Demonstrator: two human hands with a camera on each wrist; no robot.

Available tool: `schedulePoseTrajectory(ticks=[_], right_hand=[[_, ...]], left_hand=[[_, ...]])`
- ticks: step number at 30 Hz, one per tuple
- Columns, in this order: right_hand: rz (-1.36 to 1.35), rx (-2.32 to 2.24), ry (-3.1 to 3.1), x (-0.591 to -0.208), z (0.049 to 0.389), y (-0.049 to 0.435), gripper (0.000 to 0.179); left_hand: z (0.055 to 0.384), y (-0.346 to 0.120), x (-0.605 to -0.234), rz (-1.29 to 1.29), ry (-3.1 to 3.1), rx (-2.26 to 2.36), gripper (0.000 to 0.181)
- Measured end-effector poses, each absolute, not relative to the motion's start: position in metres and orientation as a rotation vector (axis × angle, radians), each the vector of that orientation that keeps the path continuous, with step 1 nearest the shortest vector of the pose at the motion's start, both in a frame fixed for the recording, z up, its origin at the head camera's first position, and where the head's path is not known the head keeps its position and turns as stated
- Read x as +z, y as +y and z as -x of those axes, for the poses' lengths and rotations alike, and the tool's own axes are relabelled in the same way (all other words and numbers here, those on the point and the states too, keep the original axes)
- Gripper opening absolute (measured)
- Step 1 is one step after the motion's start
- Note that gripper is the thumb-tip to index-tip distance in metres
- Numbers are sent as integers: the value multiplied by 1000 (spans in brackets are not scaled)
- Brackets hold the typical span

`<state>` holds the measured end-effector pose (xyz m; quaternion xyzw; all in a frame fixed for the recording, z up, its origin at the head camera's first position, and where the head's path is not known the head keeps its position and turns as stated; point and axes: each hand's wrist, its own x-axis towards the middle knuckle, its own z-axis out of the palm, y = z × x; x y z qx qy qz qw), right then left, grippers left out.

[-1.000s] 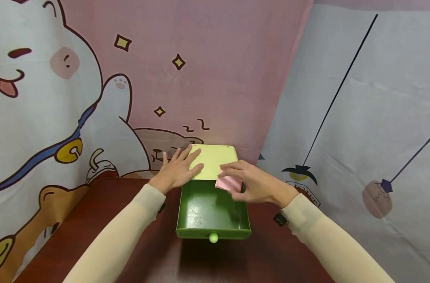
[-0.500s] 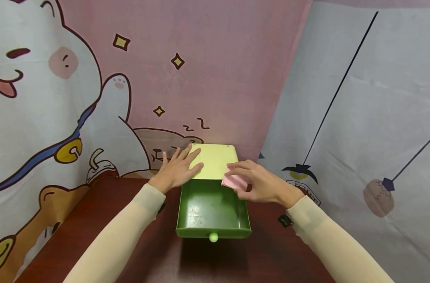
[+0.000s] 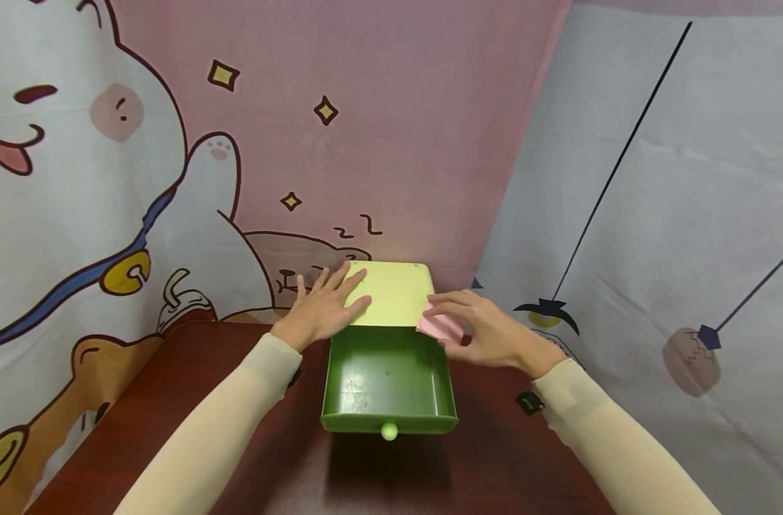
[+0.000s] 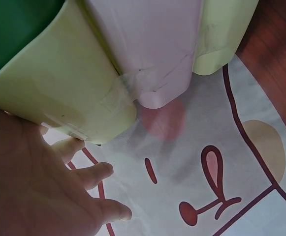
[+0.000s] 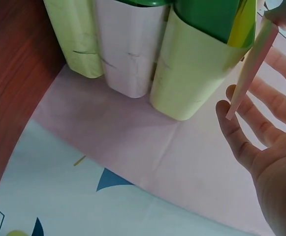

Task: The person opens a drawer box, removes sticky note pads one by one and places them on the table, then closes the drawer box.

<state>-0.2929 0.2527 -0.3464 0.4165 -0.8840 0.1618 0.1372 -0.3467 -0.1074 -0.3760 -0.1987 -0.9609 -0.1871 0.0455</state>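
Observation:
My left hand (image 3: 319,312) rests with spread fingers on the left part of the pale yellow-green top of a small drawer cabinet (image 3: 396,292). The right hand (image 3: 491,335) pinches a pink sticky note pad (image 3: 444,326) between thumb and fingers at the cabinet's front right corner, over the edge of the drawer. Below, the green drawer (image 3: 359,425) is pulled out, with a round light green knob (image 3: 388,431) on its front. In the right wrist view the pad (image 5: 251,73) appears edge-on, thin, pink and cream.
The cabinet stacks yellow-green and pink (image 4: 157,59) tiers. It stands on a dark red-brown table (image 3: 237,429) close to a cartoon-printed cloth (image 3: 404,143) behind. A bright yellow strip (image 5: 241,22) shows beside the green drawer in the right wrist view.
My right hand has moved to the right with the pink sticky note pad, from over the drawer toward its right side. The left hand and the drawer stay where they were.

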Motion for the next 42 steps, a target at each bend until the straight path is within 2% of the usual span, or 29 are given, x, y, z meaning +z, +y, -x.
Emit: schedulePoseTrajectory(ticks=[23, 42], right_hand=[[-1072, 511, -2506, -370, 304, 291, 54], [-809, 492, -2568, -429, 319, 363, 53]], left_hand=[[345, -111, -377, 598, -2920, -570, 82], [350, -106, -379, 607, -2922, -573, 82]])
